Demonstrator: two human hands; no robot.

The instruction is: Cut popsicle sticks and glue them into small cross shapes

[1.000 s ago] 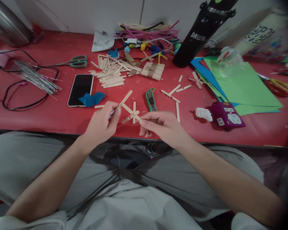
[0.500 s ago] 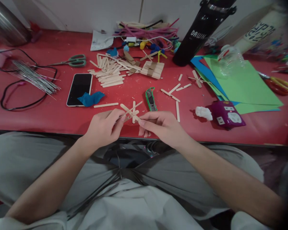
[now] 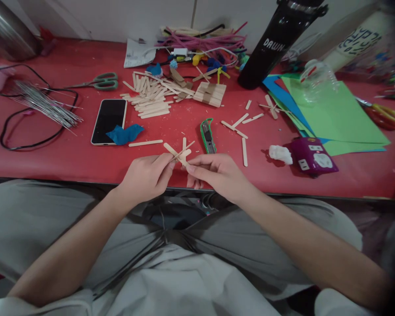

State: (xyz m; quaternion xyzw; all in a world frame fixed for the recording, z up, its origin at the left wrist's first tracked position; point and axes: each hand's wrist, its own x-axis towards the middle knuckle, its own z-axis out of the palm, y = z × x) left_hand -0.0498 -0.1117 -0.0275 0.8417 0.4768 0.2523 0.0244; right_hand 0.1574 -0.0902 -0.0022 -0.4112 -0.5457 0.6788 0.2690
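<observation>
Thumb and forefinger of the left hand (image 3: 148, 176), pressed together, are pinching a narrow, pale wooden stick (image 3: 189, 145). The right hand (image 3: 217, 174), fingers curled, is pinching a flat, round-ended wooden stick (image 3: 169, 149), which is crossing the first over the red tabletop (image 3: 69, 162).

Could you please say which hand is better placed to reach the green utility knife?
Likely the right hand: the green-and-black utility knife lies just beyond it, farther from the left hand.

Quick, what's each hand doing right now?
Left hand: closed, holding a thin stick.
Right hand: closed at the fingertips, holding another stick.
</observation>
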